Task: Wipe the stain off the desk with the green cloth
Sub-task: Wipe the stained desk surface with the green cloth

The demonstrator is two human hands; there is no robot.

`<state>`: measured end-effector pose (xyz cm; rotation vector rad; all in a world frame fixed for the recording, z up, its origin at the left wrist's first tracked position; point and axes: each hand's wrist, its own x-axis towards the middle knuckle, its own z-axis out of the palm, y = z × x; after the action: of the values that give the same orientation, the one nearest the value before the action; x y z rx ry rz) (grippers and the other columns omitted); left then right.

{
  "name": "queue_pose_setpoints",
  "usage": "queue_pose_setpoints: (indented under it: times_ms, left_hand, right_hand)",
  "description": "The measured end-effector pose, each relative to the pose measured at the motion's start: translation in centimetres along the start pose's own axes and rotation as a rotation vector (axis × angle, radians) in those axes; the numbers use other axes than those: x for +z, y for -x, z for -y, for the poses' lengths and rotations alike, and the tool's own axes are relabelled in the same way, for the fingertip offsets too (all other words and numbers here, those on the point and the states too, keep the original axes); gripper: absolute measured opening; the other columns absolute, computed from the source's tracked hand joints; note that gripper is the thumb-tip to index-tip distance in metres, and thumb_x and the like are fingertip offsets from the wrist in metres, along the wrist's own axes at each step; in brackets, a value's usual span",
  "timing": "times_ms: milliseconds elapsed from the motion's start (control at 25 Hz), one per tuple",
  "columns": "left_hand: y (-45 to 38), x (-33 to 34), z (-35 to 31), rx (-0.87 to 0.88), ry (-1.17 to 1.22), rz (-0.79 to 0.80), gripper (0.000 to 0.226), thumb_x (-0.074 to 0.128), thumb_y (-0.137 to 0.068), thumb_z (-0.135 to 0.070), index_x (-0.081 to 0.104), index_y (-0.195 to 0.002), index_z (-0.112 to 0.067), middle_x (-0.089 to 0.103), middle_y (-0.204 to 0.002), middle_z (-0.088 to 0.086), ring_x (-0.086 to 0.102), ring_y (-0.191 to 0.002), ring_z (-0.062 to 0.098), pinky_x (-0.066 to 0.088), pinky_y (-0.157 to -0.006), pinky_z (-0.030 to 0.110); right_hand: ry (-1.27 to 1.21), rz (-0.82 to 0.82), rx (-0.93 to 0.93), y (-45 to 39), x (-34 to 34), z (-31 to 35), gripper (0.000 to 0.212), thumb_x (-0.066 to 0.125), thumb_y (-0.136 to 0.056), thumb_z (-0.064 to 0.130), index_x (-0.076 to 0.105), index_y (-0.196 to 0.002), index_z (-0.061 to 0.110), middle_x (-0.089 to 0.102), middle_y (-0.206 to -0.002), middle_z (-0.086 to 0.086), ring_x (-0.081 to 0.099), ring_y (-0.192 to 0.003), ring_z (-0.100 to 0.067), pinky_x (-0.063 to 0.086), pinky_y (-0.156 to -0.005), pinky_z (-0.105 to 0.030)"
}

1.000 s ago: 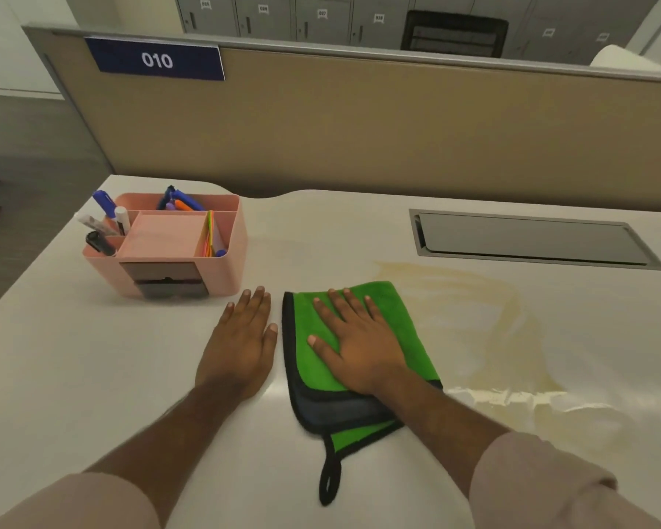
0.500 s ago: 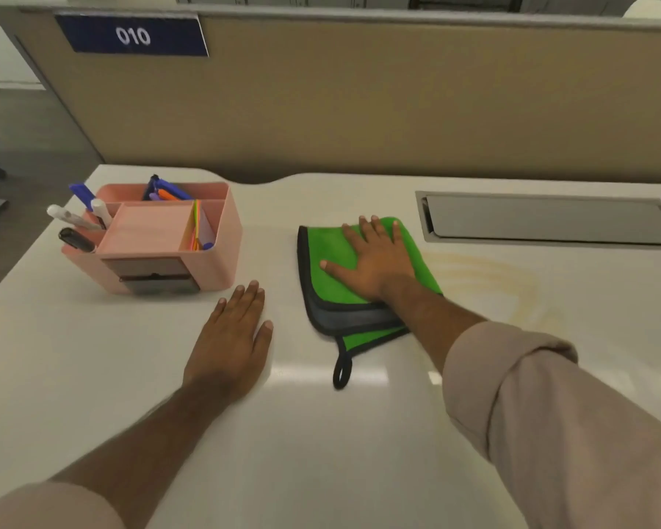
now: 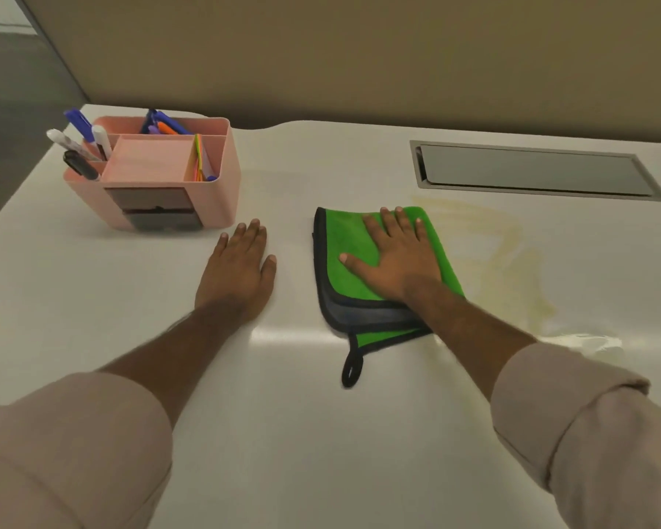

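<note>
The green cloth (image 3: 344, 246), folded, with a black edge and a black hanging loop, lies flat on the white desk (image 3: 92, 292). My right hand (image 3: 394, 257) presses flat on top of it with fingers spread. A yellowish stain (image 3: 508, 261) smears the desk just right of the cloth, running from near the metal flap down to a wet patch by my right sleeve. My left hand (image 3: 237, 269) rests palm down on the bare desk, left of the cloth, holding nothing.
A pink desk organiser (image 3: 168, 185) with pens and markers stands at the back left, just beyond my left hand. A grey metal cable flap (image 3: 531, 171) is set into the desk at the back right. A beige partition (image 3: 359, 59) closes the far edge.
My right hand slid the cloth away toward the cable flap, then pulled it back toward me. My left hand stayed planted on the desk. The camera tilted further down.
</note>
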<state>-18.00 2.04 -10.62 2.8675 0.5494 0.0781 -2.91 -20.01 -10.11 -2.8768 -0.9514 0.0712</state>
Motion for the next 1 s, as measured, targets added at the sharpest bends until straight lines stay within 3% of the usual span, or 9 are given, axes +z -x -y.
queue_pose_setpoints:
  times_ms: [280,520,760,1000]
  left_hand:
    - [0.5,-0.1,-0.3,0.033,-0.014,0.009,0.060,0.025,-0.101,-0.035,0.016,-0.153,-0.008,0.013,-0.164,0.008,0.010,-0.151,0.023,0.004,-0.123,0.039]
    - [0.9,0.2,0.0,0.100,-0.009,-0.014,0.061,0.029,-0.100,-0.037,0.016,-0.153,-0.009,0.013,-0.164,0.007,0.009,-0.152,0.022,0.004,-0.123,0.038]
    - [1.0,0.4,0.2,0.095,-0.012,0.018,0.067,0.017,-0.098,-0.048,0.010,-0.155,-0.014,0.008,-0.165,0.002,0.005,-0.152,0.017,0.002,-0.123,0.035]
    - [0.7,0.5,-0.4,0.081,-0.018,0.026,0.068,0.019,-0.098,-0.049,0.009,-0.155,-0.013,0.006,-0.165,0.001,0.003,-0.152,0.016,0.003,-0.123,0.035]
  right_hand:
    - [-0.036,0.021,-0.100,11.6,0.7,3.0,0.091,0.017,-0.076,0.089,0.006,-0.152,0.040,0.007,-0.164,-0.006,-0.005,-0.150,-0.024,0.001,-0.120,-0.055]
    - [-0.073,0.014,-0.158,19.0,0.8,1.8,0.089,0.025,-0.078,0.088,0.000,-0.152,0.044,-0.001,-0.165,0.000,-0.015,-0.149,-0.016,-0.001,-0.121,-0.050]
    - [-0.091,0.039,-0.194,18.8,0.2,0.1,0.092,0.026,-0.078,0.088,0.002,-0.153,0.041,0.000,-0.164,0.003,-0.015,-0.149,-0.012,0.001,-0.121,-0.049]
    - [-0.075,0.040,-0.271,13.3,-0.1,-2.4,0.091,0.028,-0.079,0.087,0.005,-0.153,0.040,0.005,-0.164,0.004,-0.010,-0.149,-0.010,-0.002,-0.122,-0.045]
